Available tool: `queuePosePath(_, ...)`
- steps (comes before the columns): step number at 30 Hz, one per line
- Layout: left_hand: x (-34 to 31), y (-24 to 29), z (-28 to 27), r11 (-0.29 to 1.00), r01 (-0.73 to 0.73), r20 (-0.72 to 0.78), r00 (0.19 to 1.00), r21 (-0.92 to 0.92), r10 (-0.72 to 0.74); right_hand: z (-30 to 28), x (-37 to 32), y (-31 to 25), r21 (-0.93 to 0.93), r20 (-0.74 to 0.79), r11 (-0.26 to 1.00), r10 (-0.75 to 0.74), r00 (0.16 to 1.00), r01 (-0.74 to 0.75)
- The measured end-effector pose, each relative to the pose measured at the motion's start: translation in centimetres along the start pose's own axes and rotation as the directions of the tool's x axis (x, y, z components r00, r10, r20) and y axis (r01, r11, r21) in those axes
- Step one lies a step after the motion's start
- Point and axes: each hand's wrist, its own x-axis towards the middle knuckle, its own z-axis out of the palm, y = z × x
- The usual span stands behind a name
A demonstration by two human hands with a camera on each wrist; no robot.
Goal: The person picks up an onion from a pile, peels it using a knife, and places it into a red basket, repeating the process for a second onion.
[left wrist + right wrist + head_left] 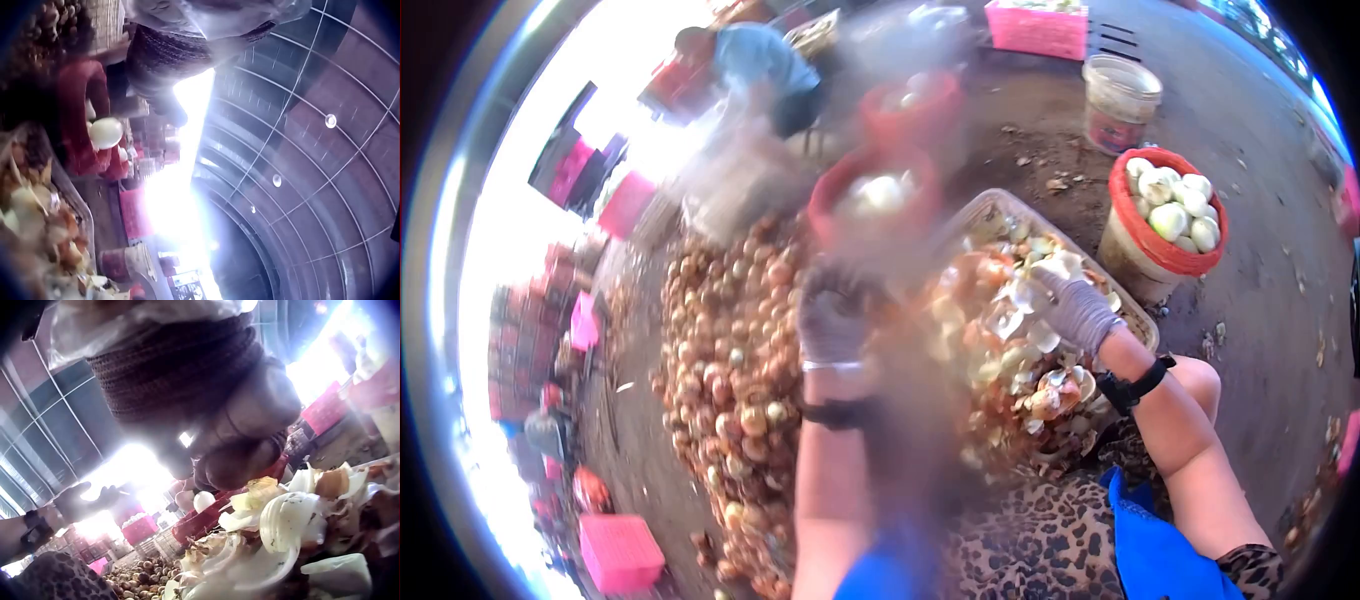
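My left hand (832, 315), in a grey knit glove, hangs over the right side of a large heap of brown-skinned onions (735, 350). In the right wrist view, the left hand's fingers (109, 497) stretch out loosely, with nothing seen in them. A matching glove covers my right hand (1078, 300), low over a tray (1135, 325) heaped with onion skins and white layers. From the right wrist, its fingers (250, 425) look bent, close above the onion peels (287, 525); I cannot tell whether they hold something. Clear plastic (137, 325) wraps the right wrist.
Beyond the tray stand red-rimmed buckets (825, 205) of peeled onions, another full bucket (1165, 265) at right, and a white pail (1122, 95). Pink crates (620, 550) lie around. A person in a blue top (765, 65) bends over at the back. Blur covers the head view's middle.
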Motion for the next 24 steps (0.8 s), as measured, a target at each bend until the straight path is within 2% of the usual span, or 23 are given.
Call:
queuePosePath(1,-2.2,2.7,-1.1,0.991,-0.051,-0.081,0.995,0.121,0.061,1.3,0.5,1.7,0.001,0.001,0.996,-0.089,0.996,0.089)
queuePosePath(2,-4.4,5.4,-2.2,0.966,-0.078,-0.161,0.979,0.247,0.121,1.1,0.4,1.5,-0.033,0.146,0.999,0.032,0.989,-0.027)
queuePosePath(3,-7.6,8.7,-3.7,0.956,-0.085,-0.286,0.943,0.28,0.168,1.6,0.2,1.3,-0.043,0.103,0.999,0.001,0.995,0.004)
queuePosePath(4,-11.6,11.6,-5.5,0.916,-0.129,-0.368,0.887,0.38,0.278,2.5,0.1,1.7,0.01,-0.009,0.988,-0.156,0.988,0.156)
queuePosePath(5,-15.5,14.4,-7.4,0.864,-0.143,-0.442,0.812,0.483,0.381,2.2,-0.4,0.3,0.039,0.043,0.993,-0.116,0.992,0.114)
queuePosePath(6,-20.4,16.6,-9.9,0.773,-0.178,-0.377,0.792,0.609,0.479,2.7,-0.5,0.0,0.044,0.094,0.995,-0.091,0.991,0.087)
queuePosePath(7,-25.5,18.6,-13.2,0.755,-0.177,-0.424,0.736,0.631,0.527,3.6,-0.6,0.3,0.061,0.105,0.993,-0.112,0.988,0.106)
queuePosePath(8,-30.5,20.5,-16.5,0.738,-0.17,-0.468,0.675,0.653,0.571,3.5,-0.9,-0.9,0.105,0.192,0.995,-0.016,0.981,-0.004)
queuePosePath(9,-35.5,21.4,-19.9,0.803,-0.163,-0.622,0.552,0.573,0.555,5.4,-0.4,1.4,0.106,0.177,0.994,-0.042,0.983,0.024)
queuePosePath(10,-40.4,21.9,-22.9,0.867,-0.114,-0.678,0.578,0.484,0.454,5.9,-0.3,1.0,0.12,0.208,0.993,-0.014,0.978,-0.012)
queuePosePath(11,-42.4,20.6,-24.3,0.871,-0.141,-0.813,0.313,0.471,0.49,6.2,-0.4,0.5,0.127,0.237,0.99,0.023,0.971,-0.054)
queuePosePath(12,-45.7,19.8,-28.8,0.929,-0.199,-0.707,0.605,0.312,0.366,6.9,0.1,1.0,0.121,0.265,0.988,0.061,0.962,-0.096)
queuePosePath(14,-47.0,17.3,-31.5,0.957,-0.086,-0.766,0.582,0.276,0.273,7.3,0.8,-0.1,0.073,0.322,0.979,0.159,0.933,-0.192)
queuePosePath(15,-43.5,14.5,-28.9,0.935,0.076,-0.915,0.247,0.347,0.32,6.7,0.7,-2.7,0.028,0.325,0.979,0.181,0.928,-0.201)
queuePosePath(17,-36.8,11.4,-26.6,0.877,0.219,-0.904,0.128,0.428,0.409,6.6,1.1,-3.7,0.001,0.289,0.998,0.052,0.956,-0.055)
queuePosePath(18,-34.7,10.7,-26.7,0.8,0.396,-0.892,0.21,0.451,0.399,7.0,1.3,-3.3,0.005,0.217,0.996,-0.088,0.972,0.089)
queuePosePath(19,-32.9,10.1,-27.5,0.687,0.552,-0.881,0.291,0.473,0.372,6.8,1.2,-4.2,-0.013,0.236,0.999,-0.046,0.971,0.05)
queuePosePath(20,-31.8,8.9,-31.3,0.622,0.615,-0.875,0.332,0.484,0.352,6.6,1.0,-5.2,-0.032,0.255,0.999,-0.003,0.967,0.012)
queuePosePath(21,-30.0,8.3,-33.2,0.464,0.724,-0.854,0.366,0.511,0.369,5.8,0.7,-6.9,-0.128,0.298,0.988,0.125,0.946,-0.09)
queuePosePath(22,-28.2,7.6,-34.9,0.288,0.804,-0.832,0.4,0.52,0.385,6.4,0.5,-4.5,-0.132,0.215,0.989,-0.035,0.976,0.064)
queuePosePath(23,-25.9,7.6,-34.4,0.002,0.875,-0.789,0.437,0.485,0.432,6.7,0.1,-3.1,-0.102,0.168,0.987,-0.106,0.98,0.124)
queuePosePath(24,-25.1,6.7,-36.8,-0.125,0.909,-0.787,0.407,0.397,0.463,7.0,-0.4,-1.9,-0.079,0.12,0.979,-0.176,0.977,0.186)
